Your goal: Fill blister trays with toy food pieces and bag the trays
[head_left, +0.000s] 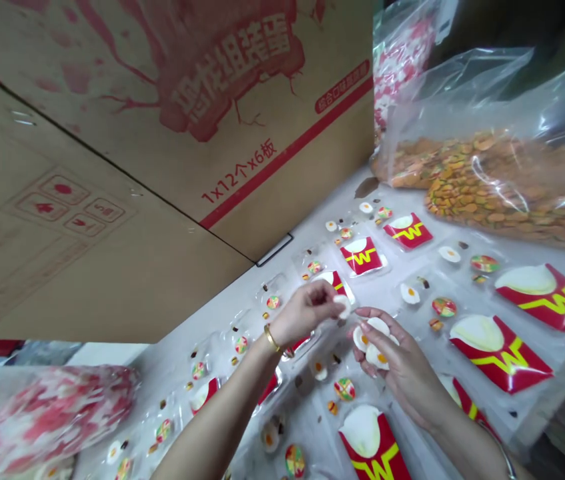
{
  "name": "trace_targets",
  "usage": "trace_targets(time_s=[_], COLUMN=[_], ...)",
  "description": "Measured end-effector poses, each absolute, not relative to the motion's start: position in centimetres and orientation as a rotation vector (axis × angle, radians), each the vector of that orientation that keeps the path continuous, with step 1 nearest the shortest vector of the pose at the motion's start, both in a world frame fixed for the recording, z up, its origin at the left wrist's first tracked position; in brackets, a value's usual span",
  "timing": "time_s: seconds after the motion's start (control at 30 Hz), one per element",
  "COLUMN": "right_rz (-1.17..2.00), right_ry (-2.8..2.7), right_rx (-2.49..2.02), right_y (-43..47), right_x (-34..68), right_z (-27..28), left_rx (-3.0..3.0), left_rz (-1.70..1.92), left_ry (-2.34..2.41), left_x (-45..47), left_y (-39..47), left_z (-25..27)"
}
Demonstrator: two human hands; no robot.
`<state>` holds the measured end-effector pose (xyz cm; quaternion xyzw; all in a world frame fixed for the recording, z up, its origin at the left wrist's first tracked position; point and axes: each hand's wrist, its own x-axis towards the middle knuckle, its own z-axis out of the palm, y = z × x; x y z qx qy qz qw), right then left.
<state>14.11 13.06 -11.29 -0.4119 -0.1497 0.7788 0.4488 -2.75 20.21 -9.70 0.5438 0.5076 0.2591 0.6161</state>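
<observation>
Between the thumb and fingers of my left hand (pixel 315 310) is a small white toy fried egg (pixel 342 307). My right hand (pixel 397 353), close beside it, is closed around several more toy fried eggs (pixel 378 355), some showing orange yolks. Below and around both hands lie clear plastic trays with small toy food pieces. One tray holds a red french-fries carton (pixel 507 353) with a yellow zigzag mark, and near it lie a toy fried egg (pixel 409 293) and a round pizza-like piece (pixel 443 307). My left forearm hides some of the trays.
A large cardboard box (pixel 262 193) with red print stands at the back left of the white table (pixel 307 230). At the back right sits a clear bag of orange-brown pieces (pixel 512 193). A bag of red and white pieces (pixel 62 407) lies at the lower left.
</observation>
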Motion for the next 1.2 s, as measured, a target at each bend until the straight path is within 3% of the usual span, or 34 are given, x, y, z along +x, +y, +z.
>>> trace_targets(time_s=[0.13, 0.27, 0.57, 0.7, 0.87, 1.03, 1.2], right_rz=[1.987, 1.976, 1.964, 1.955, 2.013, 2.048, 2.140], right_ry=[-0.338, -0.388, -0.464, -0.386, -0.374, -0.586, -0.480], right_rx=[-0.951, -1.033, -1.132, -1.057, -0.994, -1.057, -0.972], right_y=[12.9, 12.9, 12.9, 13.1, 12.5, 10.8, 9.5], right_x=[13.8, 13.7, 12.7, 12.4, 11.9, 10.1, 8.1], right_z=[-11.2, -10.8, -11.5, -11.7, -11.4, -11.3, -11.0], left_rx=[1.287, 1.467, 1.880, 1.865, 1.637, 1.239, 1.163], left_rz=[0.951, 0.815, 0.560, 0.654, 0.453, 0.595, 0.976], left_ry=[1.542, 1.930, 2.189, 1.936, 1.319, 1.304, 1.569], left_x=[-6.5, -8.4, -8.1, -6.9, -5.0, -5.9, -12.1], left_y=[25.1, 29.1, 29.2, 26.2, 18.2, 12.9, 14.5], left_z=[-11.8, -14.4, -15.5, -12.1, -8.0, -8.9, -10.9])
